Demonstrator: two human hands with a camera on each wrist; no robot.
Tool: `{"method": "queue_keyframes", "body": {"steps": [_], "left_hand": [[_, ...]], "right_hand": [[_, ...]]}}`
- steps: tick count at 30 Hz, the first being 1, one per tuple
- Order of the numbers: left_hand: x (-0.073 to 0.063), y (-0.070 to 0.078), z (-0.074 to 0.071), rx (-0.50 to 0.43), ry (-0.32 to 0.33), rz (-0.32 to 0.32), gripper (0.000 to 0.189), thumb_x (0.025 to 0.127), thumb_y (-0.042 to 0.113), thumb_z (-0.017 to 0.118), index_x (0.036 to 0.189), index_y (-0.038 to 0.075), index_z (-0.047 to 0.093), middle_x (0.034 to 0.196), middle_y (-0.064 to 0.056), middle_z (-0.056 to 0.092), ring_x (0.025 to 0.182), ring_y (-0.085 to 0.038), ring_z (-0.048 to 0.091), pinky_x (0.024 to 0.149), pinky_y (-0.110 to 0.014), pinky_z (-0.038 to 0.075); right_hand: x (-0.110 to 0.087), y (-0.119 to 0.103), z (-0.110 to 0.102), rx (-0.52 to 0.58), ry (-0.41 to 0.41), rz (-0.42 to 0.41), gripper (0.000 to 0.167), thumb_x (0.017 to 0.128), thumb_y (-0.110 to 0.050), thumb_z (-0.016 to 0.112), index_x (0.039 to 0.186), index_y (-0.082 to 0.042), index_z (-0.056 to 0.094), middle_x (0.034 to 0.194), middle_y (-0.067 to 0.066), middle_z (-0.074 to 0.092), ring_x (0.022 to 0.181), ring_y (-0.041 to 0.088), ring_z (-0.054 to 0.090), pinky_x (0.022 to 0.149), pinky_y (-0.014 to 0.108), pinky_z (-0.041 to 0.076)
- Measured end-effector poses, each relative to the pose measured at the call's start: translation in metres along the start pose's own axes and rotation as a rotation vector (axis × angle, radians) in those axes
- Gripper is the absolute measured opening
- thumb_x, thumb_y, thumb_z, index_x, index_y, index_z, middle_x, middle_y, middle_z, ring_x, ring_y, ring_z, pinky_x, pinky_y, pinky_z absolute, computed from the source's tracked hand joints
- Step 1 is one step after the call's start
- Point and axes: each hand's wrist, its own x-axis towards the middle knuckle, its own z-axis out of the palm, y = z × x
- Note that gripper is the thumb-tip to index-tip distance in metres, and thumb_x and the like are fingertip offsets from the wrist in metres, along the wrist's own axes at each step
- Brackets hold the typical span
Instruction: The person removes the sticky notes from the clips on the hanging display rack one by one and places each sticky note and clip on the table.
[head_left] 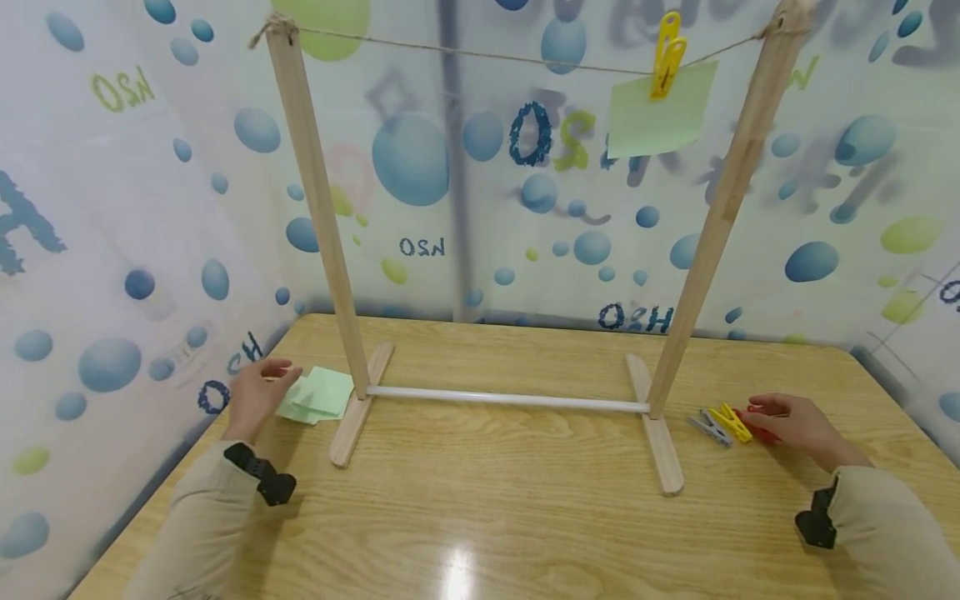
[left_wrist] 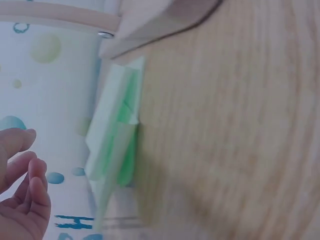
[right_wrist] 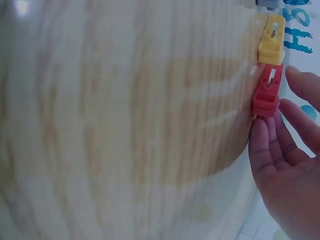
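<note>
My left hand point(head_left: 258, 396) is over the left part of the table, beside a few loose pale green paper sheets point(head_left: 322, 393). In the left wrist view, its fingers are loosely bent with nothing between them, apart from the green sheets point(left_wrist: 112, 130). My right hand point(head_left: 798, 425) is at a red clothespin point(right_wrist: 268, 91) lying on the table; its fingertips are right at the clip's near end, the thumb beside it. A yellow clothespin point(head_left: 731, 422) and a grey clothespin point(head_left: 711, 427) lie next to the red one.
Between the hands stands a wooden frame with a left post point(head_left: 318, 200), a right post point(head_left: 723, 217) and a white crossbar point(head_left: 510, 401). A string point(head_left: 480, 53) joins the post tops. From it hangs a green sheet point(head_left: 660, 117), held by a yellow clothespin point(head_left: 666, 62).
</note>
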Motion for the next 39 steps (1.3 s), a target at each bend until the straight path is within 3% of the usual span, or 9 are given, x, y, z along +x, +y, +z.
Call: {"method": "queue_keyframes", "body": {"steps": [3,8,10,13,15,20,26,35,39], "left_hand": [[-0.004,0.017,-0.009,-0.028,0.036,0.033,0.05,0.084,0.046,0.053,0.108,0.004,0.06,0.096,-0.016,0.06,0.085,-0.029,0.055,0.056,-0.029,0.043],[-0.024,0.073,-0.038,-0.105,0.013,0.102,0.046,0.086,0.036,0.055,0.109,-0.004,0.058,0.1,-0.024,0.058,0.086,-0.035,0.056,0.065,-0.033,0.045],[-0.026,0.087,-0.044,-0.1,0.02,0.12,0.045,0.087,0.036,0.054,0.11,-0.002,0.058,0.1,-0.022,0.059,0.085,-0.03,0.056,0.066,-0.027,0.044],[-0.026,0.104,-0.049,-0.113,0.043,0.127,0.045,0.086,0.038,0.054,0.11,0.001,0.059,0.101,-0.018,0.06,0.081,-0.018,0.053,0.064,-0.02,0.041],[-0.026,0.114,-0.051,-0.133,0.064,0.135,0.043,0.086,0.038,0.054,0.11,0.002,0.06,0.101,-0.016,0.06,0.078,-0.01,0.051,0.063,-0.017,0.04],[-0.027,0.138,-0.056,-0.209,0.137,0.215,0.037,0.086,0.032,0.057,0.107,0.003,0.061,0.097,-0.013,0.06,0.07,0.004,0.048,0.063,-0.012,0.04],[-0.033,0.173,-0.061,-0.322,0.237,0.308,0.032,0.084,0.028,0.06,0.105,0.003,0.062,0.092,-0.006,0.06,0.071,0.002,0.049,0.065,-0.011,0.039],[-0.062,0.245,-0.065,-0.411,0.249,0.642,0.018,0.079,0.0,0.064,0.095,-0.009,0.062,0.082,-0.02,0.058,0.069,-0.006,0.05,0.059,-0.011,0.04],[-0.055,0.261,-0.053,-0.416,0.253,0.814,0.017,0.077,0.002,0.067,0.092,-0.003,0.064,0.08,-0.015,0.06,0.069,-0.016,0.054,0.058,-0.019,0.042]], "right_hand": [[-0.002,0.001,-0.002,-0.013,-0.003,-0.012,0.064,0.088,-0.038,0.052,0.117,0.018,0.04,0.105,0.033,0.05,0.088,0.033,0.053,0.063,0.027,0.049],[-0.002,0.007,-0.01,0.014,0.019,-0.044,0.064,0.091,-0.039,0.046,0.121,0.017,0.037,0.112,0.034,0.047,0.092,0.038,0.054,0.068,0.037,0.051],[0.001,0.009,-0.016,0.051,0.049,-0.044,0.062,0.09,-0.04,0.048,0.124,0.011,0.038,0.107,0.02,0.057,0.089,0.025,0.058,0.066,0.036,0.051],[0.0,0.003,-0.03,0.089,0.066,-0.072,0.06,0.091,-0.038,0.046,0.128,0.008,0.035,0.113,0.018,0.053,0.091,0.024,0.056,0.072,0.043,0.049],[-0.003,-0.006,-0.04,0.098,0.095,-0.083,0.06,0.09,-0.038,0.047,0.129,0.007,0.035,0.106,0.002,0.055,0.084,0.01,0.057,0.07,0.037,0.05],[-0.015,-0.043,-0.06,0.057,0.201,-0.131,0.061,0.091,-0.037,0.045,0.129,0.01,0.033,0.1,-0.014,0.046,0.071,-0.016,0.045,0.069,0.036,0.048],[-0.029,-0.083,-0.078,0.096,0.351,-0.185,0.054,0.091,-0.036,0.045,0.132,-0.001,0.037,0.102,-0.019,0.043,0.074,-0.016,0.043,0.063,0.01,0.042],[-0.05,-0.148,-0.109,0.25,0.452,-0.381,0.034,0.091,-0.019,0.049,0.124,-0.015,0.05,0.099,-0.019,0.053,0.078,-0.005,0.052,0.066,0.002,0.038],[-0.055,-0.181,-0.118,0.31,0.478,-0.438,0.035,0.09,-0.018,0.05,0.125,-0.013,0.05,0.103,-0.011,0.055,0.082,-0.001,0.053,0.068,0.002,0.039]]}}
